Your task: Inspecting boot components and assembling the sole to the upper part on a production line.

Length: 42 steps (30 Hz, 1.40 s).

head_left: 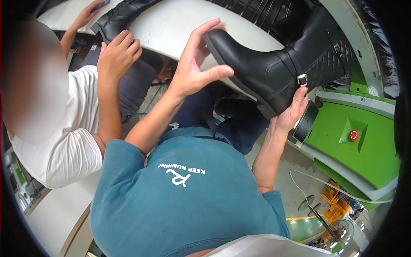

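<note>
One black boot [252, 64] in hand, guys: toe left, shaft right, over the near edge of the white surface [180, 28]. Right hand [290, 115] is clamped round the heel, thumb up near the buckle [302, 80]. Left hand [190, 73] is spread at the toe, can't tell if it's touching. Sole [215, 52] and buckle are on, so looks mostly built; what's left, no clue.

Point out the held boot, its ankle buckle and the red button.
Held boot [274, 68], head view: side near ankle.
Ankle buckle [302, 80], head view: its metal middle.
Red button [353, 135], head view: its top.
</note>
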Each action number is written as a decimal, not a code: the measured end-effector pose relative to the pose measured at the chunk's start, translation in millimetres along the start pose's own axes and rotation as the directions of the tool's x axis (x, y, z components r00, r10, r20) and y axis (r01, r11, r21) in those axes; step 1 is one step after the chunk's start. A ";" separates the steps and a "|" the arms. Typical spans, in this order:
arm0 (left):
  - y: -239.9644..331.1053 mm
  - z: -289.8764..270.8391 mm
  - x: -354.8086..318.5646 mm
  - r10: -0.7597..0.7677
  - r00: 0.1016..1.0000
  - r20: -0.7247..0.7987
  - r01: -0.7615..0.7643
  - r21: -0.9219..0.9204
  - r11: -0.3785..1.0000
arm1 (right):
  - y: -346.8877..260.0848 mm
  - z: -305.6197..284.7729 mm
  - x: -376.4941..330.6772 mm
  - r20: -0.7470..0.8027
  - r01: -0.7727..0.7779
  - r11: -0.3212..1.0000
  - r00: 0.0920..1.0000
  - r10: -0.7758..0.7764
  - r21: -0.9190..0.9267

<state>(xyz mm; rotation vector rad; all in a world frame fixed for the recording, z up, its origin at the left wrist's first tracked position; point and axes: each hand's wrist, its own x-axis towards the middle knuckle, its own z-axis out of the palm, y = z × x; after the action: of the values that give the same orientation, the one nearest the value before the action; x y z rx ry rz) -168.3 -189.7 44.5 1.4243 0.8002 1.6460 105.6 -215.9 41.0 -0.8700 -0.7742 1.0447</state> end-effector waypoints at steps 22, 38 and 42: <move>38.4 79.7 93.7 0.021 0.952 0.305 0.003 -0.081 0.997 | 13.1 -18.8 -66.2 0.297 0.284 0.785 0.945 -0.135 -0.550; -66.3 44.6 49.6 -0.070 0.985 0.158 0.024 0.273 0.962 | 20.4 1.4 -37.8 0.219 0.067 0.850 0.974 0.058 -0.523; -51.7 72.8 -24.5 -0.079 0.997 -0.007 0.080 0.066 0.995 | -2.6 17.5 -20.1 0.427 0.432 0.566 0.892 -0.151 -0.702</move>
<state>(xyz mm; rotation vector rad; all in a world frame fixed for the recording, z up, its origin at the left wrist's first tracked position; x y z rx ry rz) -87.0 -189.2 0.2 1.4160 0.9098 1.5758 85.2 -231.5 48.6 -1.2622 -1.6877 0.4963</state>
